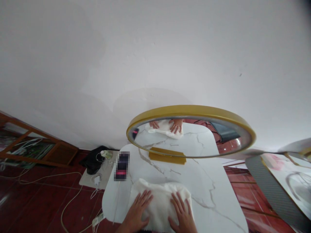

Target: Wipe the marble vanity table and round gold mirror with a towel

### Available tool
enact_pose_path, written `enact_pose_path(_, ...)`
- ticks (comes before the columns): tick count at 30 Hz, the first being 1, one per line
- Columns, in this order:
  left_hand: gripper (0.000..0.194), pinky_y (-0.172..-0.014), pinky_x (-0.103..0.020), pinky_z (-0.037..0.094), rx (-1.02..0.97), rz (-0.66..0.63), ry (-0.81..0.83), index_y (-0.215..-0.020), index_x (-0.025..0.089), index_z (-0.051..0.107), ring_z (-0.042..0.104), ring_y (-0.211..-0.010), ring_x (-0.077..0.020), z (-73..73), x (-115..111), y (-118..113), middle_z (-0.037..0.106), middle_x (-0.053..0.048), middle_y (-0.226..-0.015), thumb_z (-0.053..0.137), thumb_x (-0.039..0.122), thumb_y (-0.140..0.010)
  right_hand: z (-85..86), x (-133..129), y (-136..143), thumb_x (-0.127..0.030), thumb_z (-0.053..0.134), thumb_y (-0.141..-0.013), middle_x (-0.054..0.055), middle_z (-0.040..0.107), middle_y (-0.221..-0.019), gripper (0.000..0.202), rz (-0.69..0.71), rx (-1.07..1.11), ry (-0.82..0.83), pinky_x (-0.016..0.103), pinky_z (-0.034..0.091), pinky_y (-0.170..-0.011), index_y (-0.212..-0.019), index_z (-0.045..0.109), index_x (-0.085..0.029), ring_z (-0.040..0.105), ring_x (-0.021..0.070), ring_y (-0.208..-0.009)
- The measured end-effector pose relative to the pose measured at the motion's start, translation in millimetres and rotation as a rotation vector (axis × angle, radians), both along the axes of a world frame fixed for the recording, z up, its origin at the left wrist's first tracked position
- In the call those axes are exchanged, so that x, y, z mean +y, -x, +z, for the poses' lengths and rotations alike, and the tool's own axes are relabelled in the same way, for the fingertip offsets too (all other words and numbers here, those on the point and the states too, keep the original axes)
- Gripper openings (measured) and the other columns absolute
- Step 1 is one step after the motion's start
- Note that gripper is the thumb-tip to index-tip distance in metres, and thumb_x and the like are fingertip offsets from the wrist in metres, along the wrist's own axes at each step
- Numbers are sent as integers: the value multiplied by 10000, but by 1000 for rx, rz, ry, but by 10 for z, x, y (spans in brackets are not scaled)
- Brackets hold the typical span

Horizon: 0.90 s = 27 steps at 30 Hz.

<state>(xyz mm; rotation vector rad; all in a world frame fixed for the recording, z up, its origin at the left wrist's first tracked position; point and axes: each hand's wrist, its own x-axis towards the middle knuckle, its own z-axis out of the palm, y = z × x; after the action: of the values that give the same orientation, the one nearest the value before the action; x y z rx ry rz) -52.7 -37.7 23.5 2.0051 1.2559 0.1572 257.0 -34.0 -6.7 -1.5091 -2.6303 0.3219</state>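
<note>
A white cloth [160,197], soft and slightly rumpled along its far edge, lies on the marble-patterned table [209,200] at the near side. My left hand [138,210] rests flat on the cloth's left part, fingers stretched out. On its right part lies my right hand [182,212], palm down with the fingers spread. Between the two hands the cloth bulges a little. Beyond it, a round gold-framed mirror [191,110] stands on a gold base [167,156] and reflects both hands and the cloth.
A dark, pixelated object [121,166] lies at the table's left edge. On a lower surface to the left are a black bag [93,160] and white cables. A power strip [97,220] sits on the red floor. A wooden shelf [62,153] stands left, a grey-sided table [274,184] right.
</note>
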Motion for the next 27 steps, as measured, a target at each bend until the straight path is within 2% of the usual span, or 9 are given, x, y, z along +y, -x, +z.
enact_pose_path(2, 742, -1137, -521, 138, 1, -9, -9, -1459, 372, 73, 141, -1412, -257, 4, -29, 26, 122, 35, -1544, 509, 405, -858, 15, -7, -4, -593, 464, -806, 20, 240, -1507, 733, 14, -10, 10, 597, 72, -1079, -1445, 236, -314, 216, 353, -1364)
enact_pose_path(5, 640, -1134, -510, 162, 25, 36, -16, -1454, 378, 98, 165, -1408, -235, -12, 89, 39, 155, 38, -1540, 433, 358, -910, 73, 90, 114, -552, 467, -807, 18, 212, -1517, 738, -17, -30, 21, 633, 30, -1067, -1452, 189, -327, 176, 359, -1375)
enact_pose_path(13, 679, -1135, -508, 129, 43, 167, -18, -1447, 340, 198, 130, -1415, -213, 47, 901, -53, 163, 37, -1541, 441, 183, -833, 228, 762, 513, -336, 423, -822, -19, 136, -1536, 684, -181, -68, 69, 610, 31, -1074, -1452, 158, -347, 52, 283, -1410)
enact_pose_path(16, 692, -1134, -511, 107, 53, 225, -7, -1444, 316, 231, 101, -1420, -215, 55, 1060, -138, 160, 32, -1542, 425, 147, -801, 261, 949, 560, -312, 427, -808, -28, 117, -1539, 695, -208, -71, 128, 601, 43, -1077, -1450, 164, -349, 38, 268, -1412)
enact_pose_path(18, 696, -1135, -508, 90, 60, 258, -20, -1446, 302, 234, 78, -1422, -216, 45, 1053, -198, 152, 27, -1543, 416, 139, -795, 275, 980, 552, -309, 423, -813, -26, 121, -1539, 689, -202, -58, 141, 594, 47, -1081, -1451, 166, -344, 41, 264, -1412)
enact_pose_path(21, 708, -1138, -504, 69, 73, 273, -46, -1453, 310, 203, 50, -1424, -213, 26, 898, -272, 132, 33, -1547, 411, 136, -799, 279, 864, 485, -293, 413, -822, -28, 132, -1535, 683, -188, -32, 114, 586, 43, -1087, -1454, 156, -338, 56, 261, -1412)
enact_pose_path(27, 770, -1142, -522, 60, 63, 142, -53, -1463, 345, 107, 41, -1425, -227, 25, 390, -356, 93, 53, -1549, 437, 140, -798, 204, 258, 112, -375, 405, -856, -20, 152, -1530, 663, -131, 3, 77, 582, 69, -1094, -1458, 129, -332, 117, 281, -1403)
